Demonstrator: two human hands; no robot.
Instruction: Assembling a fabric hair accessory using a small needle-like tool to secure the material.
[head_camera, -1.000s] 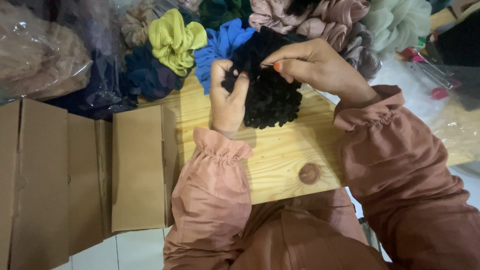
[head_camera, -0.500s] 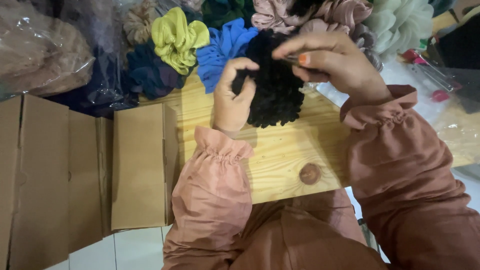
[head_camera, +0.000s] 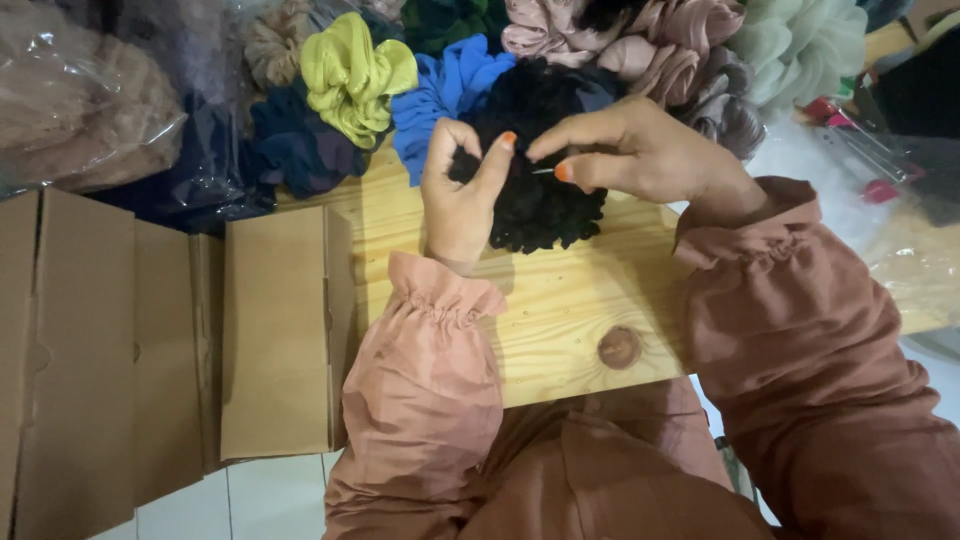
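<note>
A black ruffled scrunchie (head_camera: 540, 200) rests on a pale wooden board (head_camera: 560, 310). My left hand (head_camera: 460, 195) grips its left side, thumb and forefinger pinching the fabric. My right hand (head_camera: 640, 155) is over its top, with thumb and forefinger pinched on a thin silvery needle (head_camera: 543, 171) that points left into the fabric. Both arms wear dusty-pink sleeves with gathered cuffs.
A heap of scrunchies lies behind the board: yellow-green (head_camera: 355, 75), blue (head_camera: 445, 95), navy (head_camera: 300, 145), pink (head_camera: 640, 40), pale green (head_camera: 800, 45). Flat brown cardboard boxes (head_camera: 170, 340) stand at the left. Clear plastic bags (head_camera: 80, 100) sit at the far left, and more plastic at the right.
My right hand has drawn down and in, bringing the needle to the scrunchie's top near my left fingertips. My left hand has kept its hold on the scrunchie.
</note>
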